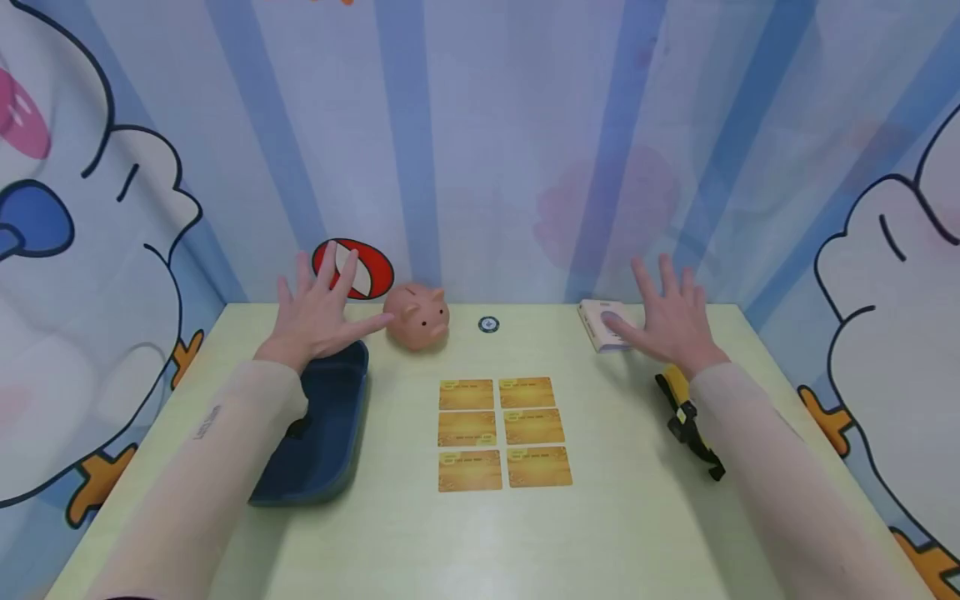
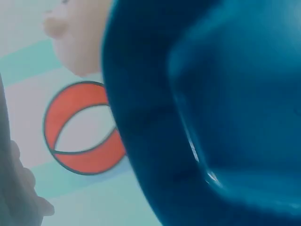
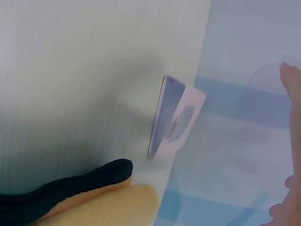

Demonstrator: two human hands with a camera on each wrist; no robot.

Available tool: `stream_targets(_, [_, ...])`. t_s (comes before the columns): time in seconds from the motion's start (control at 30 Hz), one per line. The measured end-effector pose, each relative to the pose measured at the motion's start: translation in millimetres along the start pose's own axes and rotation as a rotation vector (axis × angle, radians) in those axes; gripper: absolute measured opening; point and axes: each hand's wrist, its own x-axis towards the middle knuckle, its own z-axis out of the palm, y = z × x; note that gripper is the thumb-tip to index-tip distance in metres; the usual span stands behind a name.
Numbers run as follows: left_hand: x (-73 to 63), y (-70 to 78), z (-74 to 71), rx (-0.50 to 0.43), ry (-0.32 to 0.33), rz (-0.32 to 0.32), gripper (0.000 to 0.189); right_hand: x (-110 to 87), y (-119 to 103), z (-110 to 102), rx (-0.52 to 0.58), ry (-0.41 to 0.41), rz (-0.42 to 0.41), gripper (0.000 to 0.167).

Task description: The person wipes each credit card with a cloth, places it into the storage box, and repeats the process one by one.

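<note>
My left hand (image 1: pixel 311 321) hangs over the far end of a dark blue tray (image 1: pixel 351 433), fingers spread, holding nothing. Its thumb overlaps a pink piggy bank (image 1: pixel 412 321) in the head view. The tray fills much of the left wrist view, its rim (image 2: pixel 136 122) beside the piggy bank (image 2: pixel 82 37). On the other side, my right hand (image 1: pixel 675 325) is spread and holds nothing, its thumb overlapping a small white box (image 1: pixel 596 329). The box (image 3: pixel 176 122) also shows in the right wrist view. Under my right wrist lies a yellow thing with black straps (image 1: pixel 682 404), partly hidden by the sleeve.
Several gold cards (image 1: pixel 467 428) lie face up in two columns mid-table. A small dark round chip (image 1: pixel 488 324) lies between piggy bank and box. A striped cartoon curtain (image 1: pixel 495 150) rises behind the pale table (image 1: pixel 480 550). Something small and black is in the tray by my left sleeve.
</note>
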Motion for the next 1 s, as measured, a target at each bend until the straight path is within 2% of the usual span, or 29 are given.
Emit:
stream_targets(0.2, [-8.5, 17.2, -11.8, -0.063, -0.008, 0.038, 0.116, -11.2, -11.1, -6.6, -0.014, -0.009, -0.077, 0.102])
stream_targets(0.37, [-20.7, 45.6, -24.1, -0.08, -0.016, 0.087, 0.111, -24.2, -33.3, -8.7, -0.01, 0.023, -0.176, 0.1])
stream_targets(0.57, [-41.4, 79.8, -28.4, -0.146, 0.005, 0.186, 0.104, -42.6, -57.5, -5.0, 0.026, 0.016, -0.249, 0.097])
stream_targets(0.77, [-69.5, 109.5, -22.5, -0.201, 0.057, 0.333, 0.091, -59.0, -64.9, 1.1, 0.038, 0.043, -0.319, 0.096])
stream_targets(0.83, [-79.9, 118.3, -18.4, -0.206, 0.055, 0.368, 0.086, -63.6, -64.9, 2.5, 0.036, 0.059, -0.336, 0.096])
stream_targets(1.0, [-103.6, 137.3, -6.9, -0.198, -0.008, 0.38, 0.069, -75.1, -59.1, 8.1, 0.016, 0.061, -0.326, 0.098])
